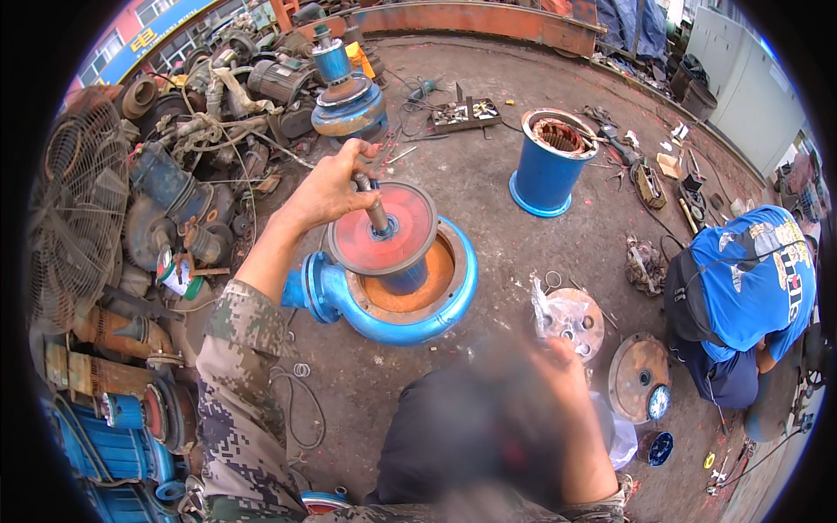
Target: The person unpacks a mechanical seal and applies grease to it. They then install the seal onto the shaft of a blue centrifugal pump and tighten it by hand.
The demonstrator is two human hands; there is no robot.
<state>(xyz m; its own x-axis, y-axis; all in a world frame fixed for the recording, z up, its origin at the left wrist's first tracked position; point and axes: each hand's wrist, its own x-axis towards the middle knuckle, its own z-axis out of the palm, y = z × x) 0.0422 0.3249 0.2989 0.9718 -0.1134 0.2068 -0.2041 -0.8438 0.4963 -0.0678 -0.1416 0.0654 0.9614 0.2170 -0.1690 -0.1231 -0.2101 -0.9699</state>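
Observation:
My left hand (337, 186) is at the upper end of a metal shaft (377, 216), its thumb against the side and its fingers curled around the top. The shaft stands up through a round red-faced metal disc (392, 245). Below the disc, a blue cylindrical body (407, 280) sits in the opening of a blue pump casing (405, 333) with an orange-brown interior. A flanged outlet (319, 287) juts from the casing's left side. Lower right, my right hand (561, 369) is raised close to the camera; blur hides whether it holds anything. A dark blurred shape lies beside it.
A blue motor housing (549, 173) stands ahead right. Round metal plates (634, 386) and an open paint can (656, 448) lie to the right, near a crouching person in a blue shirt (752, 281). Piled motors (274, 80) and a fan guard (78, 209) line the left.

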